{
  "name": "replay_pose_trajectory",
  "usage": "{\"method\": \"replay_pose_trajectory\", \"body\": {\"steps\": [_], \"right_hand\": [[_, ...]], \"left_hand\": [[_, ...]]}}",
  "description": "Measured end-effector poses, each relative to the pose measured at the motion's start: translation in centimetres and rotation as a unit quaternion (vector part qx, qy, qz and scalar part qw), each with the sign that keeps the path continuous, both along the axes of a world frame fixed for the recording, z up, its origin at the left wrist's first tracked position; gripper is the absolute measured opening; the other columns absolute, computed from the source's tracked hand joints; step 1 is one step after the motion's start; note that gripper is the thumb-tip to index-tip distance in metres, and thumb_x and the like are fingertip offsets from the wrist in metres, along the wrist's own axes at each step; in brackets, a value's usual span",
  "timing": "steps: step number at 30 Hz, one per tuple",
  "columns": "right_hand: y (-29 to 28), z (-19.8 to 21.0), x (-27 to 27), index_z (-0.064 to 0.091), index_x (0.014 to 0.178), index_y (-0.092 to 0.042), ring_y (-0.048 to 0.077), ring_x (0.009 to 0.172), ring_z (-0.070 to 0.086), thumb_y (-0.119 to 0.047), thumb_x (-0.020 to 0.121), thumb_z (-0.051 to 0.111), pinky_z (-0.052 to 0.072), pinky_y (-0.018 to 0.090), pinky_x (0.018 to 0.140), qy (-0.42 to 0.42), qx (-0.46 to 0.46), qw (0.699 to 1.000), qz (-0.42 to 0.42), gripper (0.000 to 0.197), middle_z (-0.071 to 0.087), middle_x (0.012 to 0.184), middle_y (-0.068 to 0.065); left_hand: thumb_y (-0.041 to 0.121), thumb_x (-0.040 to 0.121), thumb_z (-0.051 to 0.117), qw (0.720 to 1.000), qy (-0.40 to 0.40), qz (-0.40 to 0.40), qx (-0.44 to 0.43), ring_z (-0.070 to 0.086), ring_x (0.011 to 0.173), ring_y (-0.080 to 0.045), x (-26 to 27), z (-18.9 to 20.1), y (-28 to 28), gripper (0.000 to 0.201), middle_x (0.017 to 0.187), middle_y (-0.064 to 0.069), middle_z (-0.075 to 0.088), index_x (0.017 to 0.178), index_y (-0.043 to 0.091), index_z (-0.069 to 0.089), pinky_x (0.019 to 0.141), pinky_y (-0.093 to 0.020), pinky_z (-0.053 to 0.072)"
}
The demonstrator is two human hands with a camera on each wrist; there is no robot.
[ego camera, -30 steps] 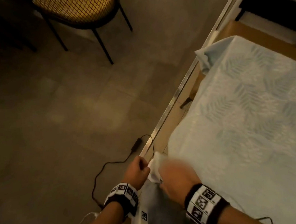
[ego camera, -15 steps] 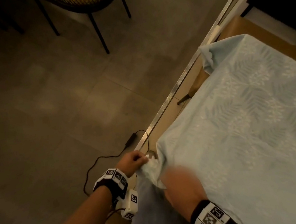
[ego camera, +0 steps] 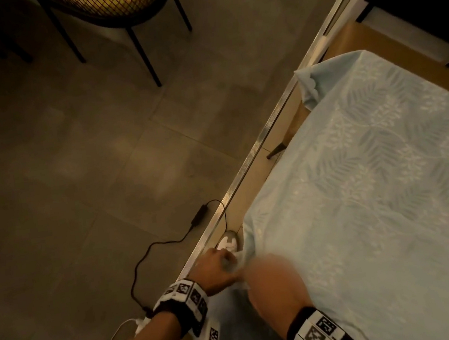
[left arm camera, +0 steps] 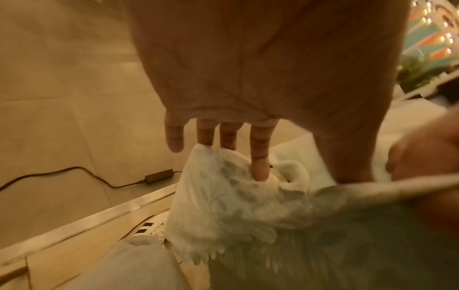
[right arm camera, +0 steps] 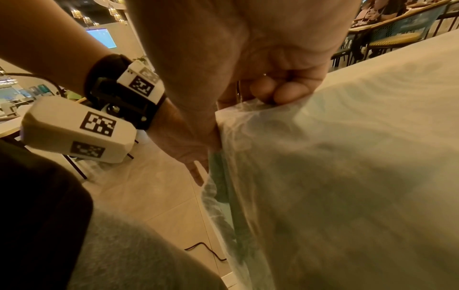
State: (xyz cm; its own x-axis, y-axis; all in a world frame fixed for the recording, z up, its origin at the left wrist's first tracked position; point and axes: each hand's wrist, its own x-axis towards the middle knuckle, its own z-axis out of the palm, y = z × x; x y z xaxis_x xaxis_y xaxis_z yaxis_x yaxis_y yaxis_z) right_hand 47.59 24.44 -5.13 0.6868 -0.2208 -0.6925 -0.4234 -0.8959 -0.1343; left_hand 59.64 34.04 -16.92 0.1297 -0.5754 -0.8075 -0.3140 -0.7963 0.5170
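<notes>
The pale green, leaf-patterned tablecloth lies spread over the table, and its near corner is gathered up off the edge between 2 hands. The left hand pinches the bunched corner between thumb and fingertips — the fingers reach down fairly straight, with only their tips buried in the folds. The right hand, just beside it, has its fingers curled tight over the hem, drawing the fabric taut along the table's near side. Below the corner a white shoe stands close to the hanging cloth, and a black cable snakes over the floor tiles. A chair stands well apart. The risk, as I judge it, is that a hard tug here could drag the whole sheet toward the person and pull the far corner off the table — or the loose hem could drop under the shoe and get trodden on.
</notes>
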Motion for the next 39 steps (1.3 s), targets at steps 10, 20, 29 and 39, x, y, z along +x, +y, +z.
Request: {"method": "replay_pose_trajectory", "body": {"steps": [10,20,29,39], "right_hand": [[0.4,-0.7,-0.6,0.068,0.074,-0.027,0.024,0.065,0.062,-0.031,0.053,0.089,0.057,0.038,0.06,-0.022,-0.014,0.999,-0.029,0.03,0.069,0.076,-0.002],[0.8,-1.3,-1.3,0.068,0.076,-0.027,0.022,0.065,0.062,-0.032,0.054,0.09,0.058,0.038,0.063,-0.07,-0.027,0.996,-0.044,0.032,0.067,0.075,-0.004],[-0.1,-1.4,-1.8,0.069,0.079,-0.033,0.015,0.069,0.064,-0.044,0.056,0.082,0.059,0.03,0.071,-0.066,0.014,0.997,-0.032,0.029,0.067,0.079,-0.012],[-4.2,3.1,-7.1,0.053,0.126,-0.031,0.013,0.121,0.045,-0.041,0.1,0.05,0.045,0.03,0.106,-0.204,0.143,0.944,-0.216,0.029,0.041,0.136,-0.008]], "left_hand": [[0.028,0.097,0.052,0.966,-0.098,0.232,0.056,0.064,0.086,-0.03,3.7,-3.6,2.0,0.016,0.086,-0.006,0.061,0.084,0.018,0.055,0.07,-0.032,0.044],[0.019,0.096,0.058,0.912,-0.148,0.374,0.08,0.061,0.103,-0.036,10.8,-6.6,6.7,0.027,0.106,-0.019,0.066,0.11,-0.003,0.063,0.086,-0.036,0.043],[0.02,0.098,0.052,0.868,-0.114,0.468,0.12,0.061,0.073,-0.03,14.0,-8.4,10.0,0.025,0.078,-0.019,0.066,0.091,0.0,0.065,0.08,-0.045,0.053],[0.012,0.094,0.058,0.965,-0.018,0.21,0.155,0.055,0.042,-0.02,4.9,-1.0,7.0,0.017,0.057,-0.01,0.063,0.079,0.003,0.06,0.041,-0.021,0.045]]}}
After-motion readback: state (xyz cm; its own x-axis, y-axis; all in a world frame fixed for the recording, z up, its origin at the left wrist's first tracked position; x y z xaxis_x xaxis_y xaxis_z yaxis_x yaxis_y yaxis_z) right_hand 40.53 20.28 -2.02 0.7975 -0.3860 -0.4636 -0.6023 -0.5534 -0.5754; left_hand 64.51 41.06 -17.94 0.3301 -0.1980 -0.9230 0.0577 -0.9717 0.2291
